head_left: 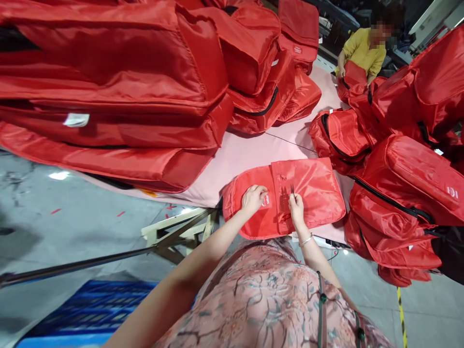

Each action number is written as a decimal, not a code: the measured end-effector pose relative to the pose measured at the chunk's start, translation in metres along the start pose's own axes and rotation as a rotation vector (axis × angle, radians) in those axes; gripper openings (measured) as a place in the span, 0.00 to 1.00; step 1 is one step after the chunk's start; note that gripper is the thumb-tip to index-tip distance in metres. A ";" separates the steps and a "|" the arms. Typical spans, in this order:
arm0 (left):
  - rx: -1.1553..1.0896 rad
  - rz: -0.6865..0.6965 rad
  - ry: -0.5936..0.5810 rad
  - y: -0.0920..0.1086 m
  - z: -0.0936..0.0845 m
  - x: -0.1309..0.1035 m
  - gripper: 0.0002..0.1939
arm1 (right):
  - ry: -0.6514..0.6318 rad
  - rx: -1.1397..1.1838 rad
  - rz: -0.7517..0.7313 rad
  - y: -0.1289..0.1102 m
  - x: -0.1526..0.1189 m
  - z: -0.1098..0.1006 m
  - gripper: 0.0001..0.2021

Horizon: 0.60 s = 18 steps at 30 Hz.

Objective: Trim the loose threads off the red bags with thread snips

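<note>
A flat red bag (319,193) lies on the pink table cover (235,154) before me, with a small white printed label (266,200) left of its middle seam. My left hand (253,198) rests on the bag beside that label, its fingertips pinched together; what they hold, if anything, is too small to make out. In my right hand (296,205) is a pair of small dark scissors (292,189), points directed away from me, just right of the seam.
Large red bags (108,63) are piled at the left and back. More red bags (409,193) fill the right side. A person in yellow (362,50) handles a red bag at the back right. Below left are a metal table leg (181,229) and a blue pallet (90,307).
</note>
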State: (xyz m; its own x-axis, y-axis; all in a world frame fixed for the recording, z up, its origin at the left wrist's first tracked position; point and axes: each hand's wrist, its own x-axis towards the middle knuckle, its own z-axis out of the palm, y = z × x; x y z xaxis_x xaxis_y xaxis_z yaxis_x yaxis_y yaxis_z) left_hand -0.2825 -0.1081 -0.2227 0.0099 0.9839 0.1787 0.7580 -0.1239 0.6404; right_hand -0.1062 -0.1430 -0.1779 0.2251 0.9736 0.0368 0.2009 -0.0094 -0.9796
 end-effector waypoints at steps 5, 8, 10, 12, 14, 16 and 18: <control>0.147 0.007 -0.076 0.015 0.005 0.012 0.11 | 0.027 -0.232 -0.065 0.009 -0.012 0.000 0.13; 0.185 0.007 -0.104 0.020 0.009 0.014 0.12 | -0.014 -0.382 -0.111 0.005 -0.012 0.001 0.12; 0.159 -0.018 -0.095 0.020 0.010 0.013 0.13 | -0.048 -0.531 -0.172 0.002 -0.011 0.001 0.11; 0.134 -0.045 -0.089 0.019 0.010 0.014 0.14 | -0.070 -0.712 -0.199 0.000 -0.010 0.003 0.10; 0.129 -0.061 -0.098 0.019 0.009 0.016 0.13 | -0.100 -0.886 -0.202 -0.002 -0.009 0.006 0.09; 0.121 -0.075 -0.113 0.019 0.007 0.019 0.13 | -0.134 -1.019 -0.221 -0.003 -0.007 0.011 0.08; 0.108 -0.082 -0.134 0.020 0.005 0.022 0.11 | -0.160 -1.105 -0.259 -0.004 -0.006 0.015 0.08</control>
State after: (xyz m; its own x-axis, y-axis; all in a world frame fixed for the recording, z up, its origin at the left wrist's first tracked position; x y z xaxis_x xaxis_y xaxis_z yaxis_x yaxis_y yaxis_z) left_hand -0.2640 -0.0887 -0.2097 0.0265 0.9994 0.0237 0.8256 -0.0352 0.5631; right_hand -0.1230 -0.1457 -0.1774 -0.0531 0.9926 0.1092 0.9690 0.0776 -0.2345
